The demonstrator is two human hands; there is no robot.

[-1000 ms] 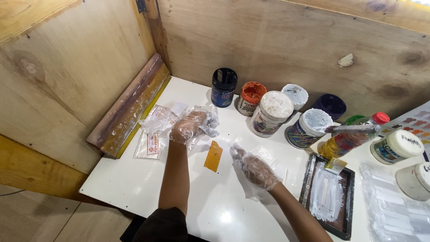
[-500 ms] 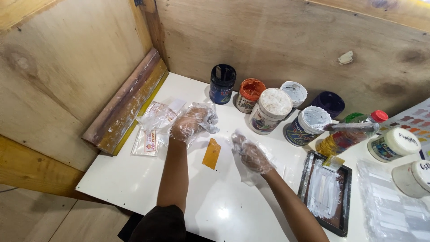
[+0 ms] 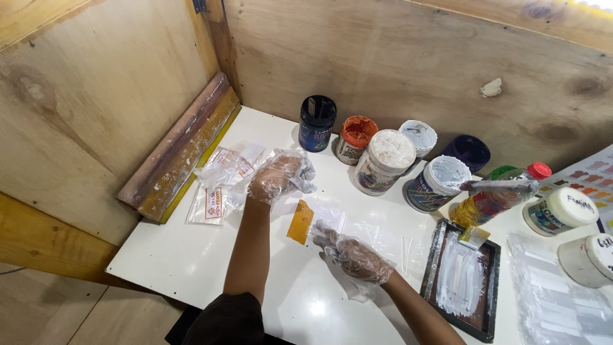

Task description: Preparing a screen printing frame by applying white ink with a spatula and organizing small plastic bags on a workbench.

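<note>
In a corner boxed in by rough plywood walls (image 3: 396, 57), knotted and grainy, a glossy white table (image 3: 211, 255) fills the view, its smooth top throwing back a spot of light near the person's body. Along the left wall leans a long wooden squeegee (image 3: 182, 150), its worn handle brown and its blade edge stained yellow. At the right edge lies a clear plastic sheet (image 3: 555, 300) with pale strips, and above it part of a colour chart (image 3: 584, 176) of small squares. A shallow black tray (image 3: 463, 278), rectangular and smeared with white paste, sits beside the right forearm.

Toward the back wall stands a cluster of round ink jars — a dark blue jar (image 3: 317, 122), an orange-lidded jar (image 3: 355, 138), a white-crusted jar (image 3: 384, 161) and others behind them, with a red-capped bottle (image 3: 498, 195) of amber liquid tipped among them. Small clear packets (image 3: 220, 179), crinkled and thin, lie just left of the hands.

Both hands wear loose, wrinkled transparent gloves. The left hand (image 3: 276, 176) rests on the table with fingers curled loosely over crumpled clear film, though whether it truly grips the film cannot be told. The right hand (image 3: 354, 254) pinches a small clear bag (image 3: 329, 220) between fingertips — the bag lies flat mid-table, touching a small amber-yellow card (image 3: 300, 222) on its left.
</note>
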